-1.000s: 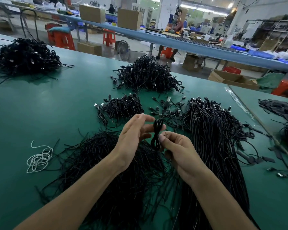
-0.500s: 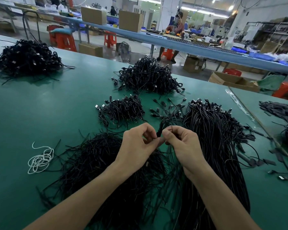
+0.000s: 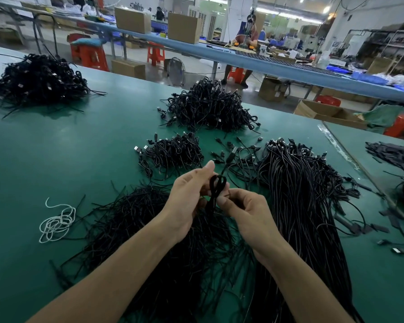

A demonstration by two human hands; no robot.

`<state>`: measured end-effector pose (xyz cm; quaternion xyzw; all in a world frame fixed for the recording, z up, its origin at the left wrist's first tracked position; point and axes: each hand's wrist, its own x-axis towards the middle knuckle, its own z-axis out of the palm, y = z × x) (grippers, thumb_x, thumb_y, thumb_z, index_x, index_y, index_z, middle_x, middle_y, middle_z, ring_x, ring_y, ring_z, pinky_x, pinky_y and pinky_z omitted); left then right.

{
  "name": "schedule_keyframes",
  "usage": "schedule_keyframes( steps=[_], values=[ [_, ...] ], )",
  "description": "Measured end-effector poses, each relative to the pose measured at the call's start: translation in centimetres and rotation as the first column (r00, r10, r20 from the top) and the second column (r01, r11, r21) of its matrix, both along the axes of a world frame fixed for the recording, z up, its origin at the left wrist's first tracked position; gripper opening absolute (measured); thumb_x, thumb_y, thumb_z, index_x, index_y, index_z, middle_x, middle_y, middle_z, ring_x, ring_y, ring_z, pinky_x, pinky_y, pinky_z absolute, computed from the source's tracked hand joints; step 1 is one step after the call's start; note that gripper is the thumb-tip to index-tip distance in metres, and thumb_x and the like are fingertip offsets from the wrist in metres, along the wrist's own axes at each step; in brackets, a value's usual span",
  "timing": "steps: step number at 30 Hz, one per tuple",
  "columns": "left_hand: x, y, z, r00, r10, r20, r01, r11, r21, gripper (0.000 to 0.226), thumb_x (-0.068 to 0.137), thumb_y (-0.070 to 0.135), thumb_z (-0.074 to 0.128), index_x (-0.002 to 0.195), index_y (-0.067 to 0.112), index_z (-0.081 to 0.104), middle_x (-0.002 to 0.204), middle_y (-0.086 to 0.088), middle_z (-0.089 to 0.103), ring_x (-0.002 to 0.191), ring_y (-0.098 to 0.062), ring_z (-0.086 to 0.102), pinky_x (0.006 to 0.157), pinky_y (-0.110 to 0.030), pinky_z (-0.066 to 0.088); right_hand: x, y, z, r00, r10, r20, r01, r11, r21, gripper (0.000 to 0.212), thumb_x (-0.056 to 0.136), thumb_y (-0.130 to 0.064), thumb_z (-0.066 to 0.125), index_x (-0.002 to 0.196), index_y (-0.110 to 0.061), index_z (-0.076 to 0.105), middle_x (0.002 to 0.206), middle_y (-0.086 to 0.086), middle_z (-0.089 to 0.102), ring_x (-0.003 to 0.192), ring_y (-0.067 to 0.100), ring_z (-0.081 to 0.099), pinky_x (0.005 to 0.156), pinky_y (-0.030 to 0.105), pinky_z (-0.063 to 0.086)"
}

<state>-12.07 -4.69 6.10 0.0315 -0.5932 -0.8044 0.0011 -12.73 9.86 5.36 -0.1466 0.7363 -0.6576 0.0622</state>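
L hand (image 3: pixel 187 201) & R hand (image 3: pixel 245 213) fingers both pinch looped black cable (image 3: pixel 216 187) above tie pile (image 3: pixel 135 213)

Head-worn wide view, facing forward and down, near green table (image 3: pixel 68 155), edges seemingly warped

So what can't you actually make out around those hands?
Head view throughout.
- Waist of the coiled cable: covered by the right hand.
- Grip of the left hand: hidden behind its own back.
- Near end of the long cable bundle: cut off by the bottom edge.
- The small parts at far right: too small.
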Motion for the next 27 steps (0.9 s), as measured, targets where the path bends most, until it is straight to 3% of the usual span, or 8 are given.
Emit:
schedule_keyframes(
  steps=[3, 6, 9, 12, 15, 19, 23, 27],
  values=[
    [0.1, -0.3, -0.6, 0.996, 0.017, -0.087, -0.017, 1.000, 0.003, 0.035, 0.082, 0.058, 0.062, 0.071, 0.025, 0.071, 0.081, -0.006, 0.074, 0.077, -0.016, 0.069, 0.077, -0.031, 0.051, 0.1, -0.1, -0.2, 0.999, -0.001, 0.053, 0.002, 1.000, -0.021, 0.008, 0.093, -0.014, 0.066, 0.092, -0.010, 0.073, 0.081, -0.004, 0.073, 0.079, 0.005, 0.067, 0.074, 0.013, 0.050],
    [0.3, -0.8, -1.4, 0.978, -0.028, -0.206, 0.026, 1.000, -0.012, 0.027, 0.081, 0.042, 0.070, 0.075, 0.016, 0.073, 0.077, -0.006, 0.073, 0.071, -0.010, 0.068, 0.069, -0.016, 0.052, 0.0, -0.1, -0.4, 0.993, -0.035, 0.113, 0.043, 0.997, -0.069, 0.014, 0.090, -0.017, 0.068, 0.091, -0.004, 0.073, 0.079, 0.000, 0.072, 0.076, 0.007, 0.066, 0.072, 0.015, 0.052],
    [0.2, -1.1, -2.2, 0.966, -0.013, -0.260, -0.048, 0.973, -0.224, 0.024, 0.072, 0.027, 0.086, 0.083, 0.015, 0.068, 0.075, 0.003, 0.070, 0.064, -0.006, 0.059, 0.062, -0.014, 0.047, -0.4, 0.0, -0.4, 0.989, -0.077, 0.128, 0.086, 0.994, -0.070, 0.012, 0.090, -0.017, 0.069, 0.083, -0.008, 0.072, 0.075, 0.001, 0.070, 0.072, 0.007, 0.065, 0.070, 0.016, 0.052],
    [0.0, -1.1, -3.0, 0.969, 0.030, -0.244, -0.153, 0.850, -0.503, 0.037, 0.068, 0.038, 0.089, 0.086, 0.024, 0.060, 0.060, 0.014, 0.055, 0.052, -0.003, 0.044, 0.053, -0.017, 0.039, -0.8, 0.2, -0.5, 0.992, -0.107, 0.071, 0.111, 0.993, -0.045, 0.016, 0.093, -0.010, 0.066, 0.078, -0.012, 0.070, 0.067, -0.005, 0.065, 0.066, 0.004, 0.060, 0.069, 0.015, 0.050],
    [-0.1, -1.1, -3.1, 0.993, -0.053, -0.104, -0.013, 0.832, -0.555, 0.036, 0.078, 0.043, 0.082, 0.090, 0.020, 0.058, 0.058, 0.004, 0.066, 0.044, -0.010, 0.056, 0.042, -0.022, 0.042, -0.9, 0.2, -0.6, 0.995, -0.096, 0.031, 0.097, 0.994, -0.045, 0.015, 0.093, -0.009, 0.065, 0.078, -0.012, 0.069, 0.064, -0.004, 0.067, 0.067, 0.004, 0.063, 0.070, 0.014, 0.051],
    [-0.1, -1.3, -2.4, 0.977, -0.201, 0.071, 0.213, 0.900, -0.380, 0.027, 0.089, 0.025, 0.074, 0.106, 0.011, 0.058, 0.075, -0.012, 0.075, 0.059, -0.022, 0.071, 0.049, -0.024, 0.053, -0.9, 0.2, -0.8, 0.996, -0.091, 0.002, 0.091, 0.995, -0.036, 0.014, 0.092, -0.009, 0.065, 0.080, -0.011, 0.069, 0.065, -0.003, 0.068, 0.066, 0.004, 0.064, 0.067, 0.014, 0.050],
    [-0.3, -0.9, -1.7, 0.964, -0.215, 0.156, 0.217, 0.976, 0.004, 0.020, 0.098, 0.001, 0.052, 0.110, 0.007, 0.066, 0.087, -0.017, 0.075, 0.074, -0.025, 0.073, 0.062, -0.029, 0.059, -1.1, 0.1, -0.5, 0.999, -0.052, 0.004, 0.052, 0.996, -0.070, 0.011, 0.090, -0.011, 0.069, 0.080, -0.012, 0.072, 0.070, -0.006, 0.069, 0.068, 0.004, 0.064, 0.064, 0.016, 0.051],
    [-0.7, -1.3, -1.4, 0.959, -0.194, 0.206, 0.145, 0.962, 0.230, 0.039, 0.099, 0.022, 0.037, 0.111, 0.005, 0.070, 0.083, -0.016, 0.070, 0.070, -0.023, 0.068, 0.062, -0.033, 0.057, -1.3, 0.4, -0.6, 0.999, -0.030, -0.041, 0.031, 0.999, 0.038, 0.012, 0.090, -0.012, 0.069, 0.079, -0.017, 0.072, 0.073, -0.007, 0.071, 0.071, 0.004, 0.064, 0.070, 0.017, 0.051]
  ],
)
